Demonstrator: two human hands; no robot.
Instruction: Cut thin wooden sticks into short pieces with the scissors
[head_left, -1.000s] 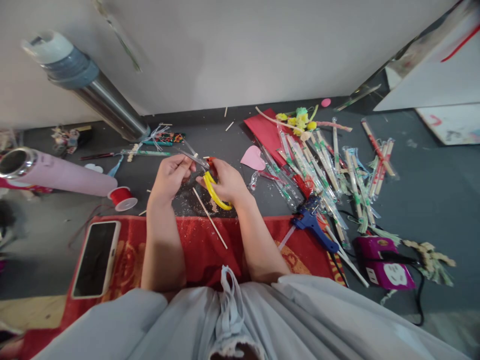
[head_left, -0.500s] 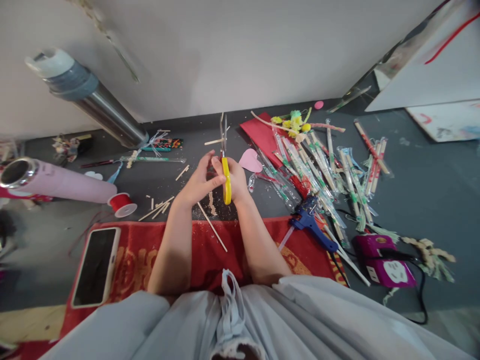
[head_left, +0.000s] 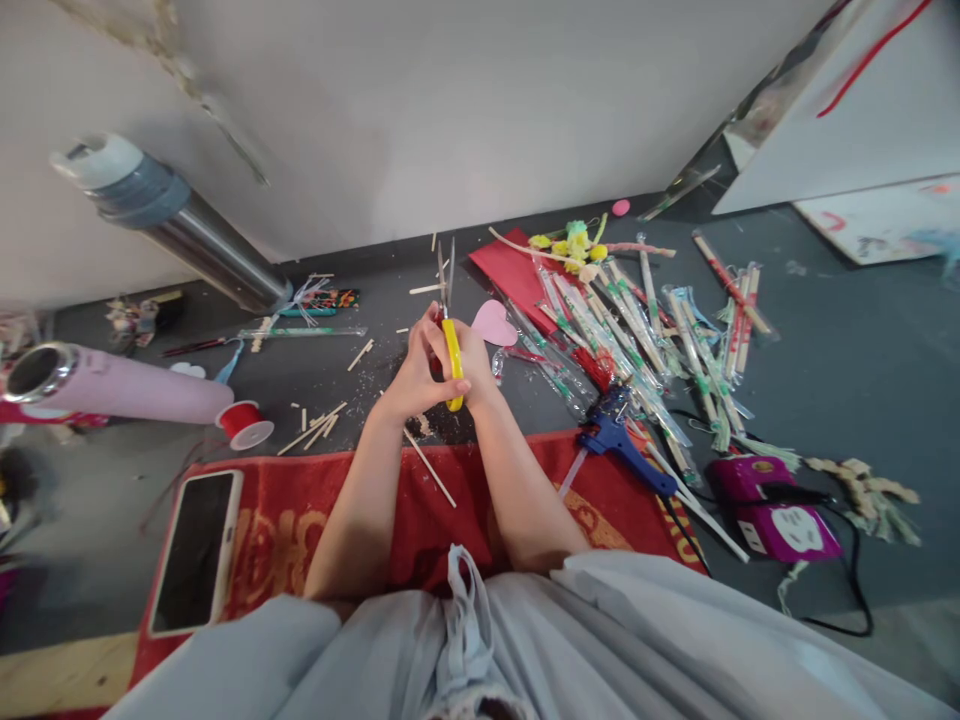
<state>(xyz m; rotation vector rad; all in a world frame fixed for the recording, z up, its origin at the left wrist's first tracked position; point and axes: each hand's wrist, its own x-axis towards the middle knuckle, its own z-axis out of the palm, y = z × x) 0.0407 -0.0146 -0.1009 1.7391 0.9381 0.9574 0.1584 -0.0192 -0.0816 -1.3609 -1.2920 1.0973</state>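
Observation:
A pair of scissors (head_left: 453,345) with yellow handles points away from me, its metal blades slightly apart. My right hand (head_left: 472,365) is closed round the handles. From the other side my left hand (head_left: 418,370) closes on the scissors too, its thumb across the handle and its fingers by the base of the blades. Several fingers are hidden behind the handles and each other. Short cut sticks (head_left: 319,428) lie left of my hands, and one longer thin stick (head_left: 430,468) rests in front, partly on the red towel (head_left: 300,490). A pink paper heart (head_left: 494,324) is just right of my hands.
To the right lie many wrapped sticks (head_left: 630,320), a blue glue gun (head_left: 622,445) and a purple power socket (head_left: 780,510) with a black cord. On the left are a steel flask (head_left: 225,250), a pink bottle (head_left: 142,385), a red ribbon spool (head_left: 246,426) and a phone (head_left: 196,550).
My left hand has moved in to the right and closed onto the scissors, its thumb now across the yellow handle. The right hand keeps its grip. The view has shifted slightly.

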